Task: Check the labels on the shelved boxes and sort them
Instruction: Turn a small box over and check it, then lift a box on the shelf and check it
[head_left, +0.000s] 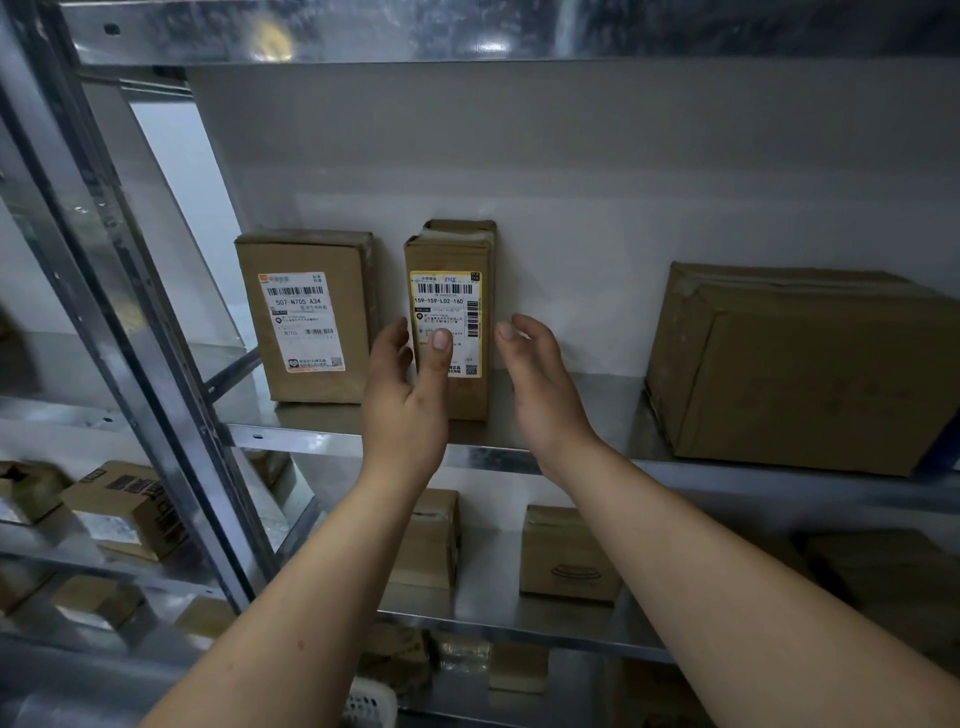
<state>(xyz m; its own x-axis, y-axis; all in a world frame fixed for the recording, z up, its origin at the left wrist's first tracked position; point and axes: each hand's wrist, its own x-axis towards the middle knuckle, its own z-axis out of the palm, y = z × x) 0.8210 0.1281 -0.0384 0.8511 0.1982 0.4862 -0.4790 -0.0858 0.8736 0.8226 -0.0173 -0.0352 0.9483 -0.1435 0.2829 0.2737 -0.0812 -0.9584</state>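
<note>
Narrow box (449, 249) stands upright mid-way along the shelf (608, 410), with the white-labelled box (306, 317) at its 9 o'clock and the large box (800, 369) at 3 o'clock; left hand (402, 405) and right hand (540, 384) flank it, fingers loosely spread, neither clamped. Risk: a one-sided push could topple this tall, slim box against its neighbour. The left thumb (441, 340) covers the lower yellow label (447, 296); contact cannot be confirmed and the small print is unreadable.
</note>
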